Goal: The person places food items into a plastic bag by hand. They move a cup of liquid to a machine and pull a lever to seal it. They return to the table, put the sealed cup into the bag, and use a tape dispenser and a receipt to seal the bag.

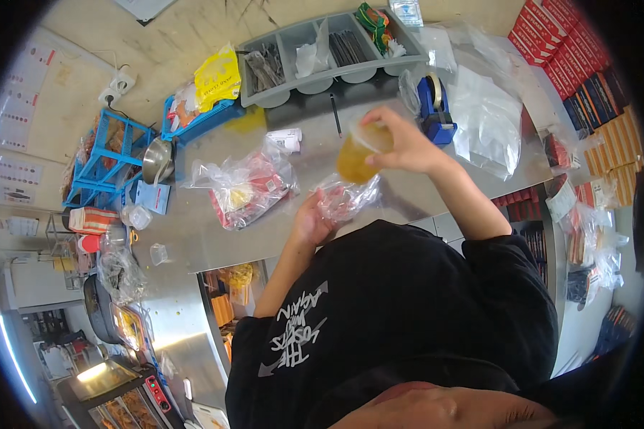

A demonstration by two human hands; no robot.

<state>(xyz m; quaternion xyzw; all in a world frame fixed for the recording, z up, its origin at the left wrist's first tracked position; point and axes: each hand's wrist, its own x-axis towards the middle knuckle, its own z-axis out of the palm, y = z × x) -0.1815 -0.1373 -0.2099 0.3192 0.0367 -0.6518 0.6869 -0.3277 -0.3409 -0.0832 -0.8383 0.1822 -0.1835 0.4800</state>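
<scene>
My right hand (397, 140) grips a clear plastic cup of yellow liquid (357, 161) near its lid, tilted above the steel table. Just below and to the left of it, my left hand (314, 219) holds a crumpled clear plastic bag (349, 195) with something red and white in it, near the table's front edge. A filled clear plastic bag with red packaging (252, 187) lies on the table (214, 241) left of my hands. Behind the cup lies a dark pencil (336, 115). A printed slip of paper (284, 139) lies near the filled bag.
A grey divided tray (333, 69) with utensils stands at the back. Right of it are a blue tape dispenser (436, 112) and clear plastic bags (488, 120). Blue baskets (204, 115) and a metal bowl (158, 160) stand at the left. Red boxes (563, 53) are stacked far right.
</scene>
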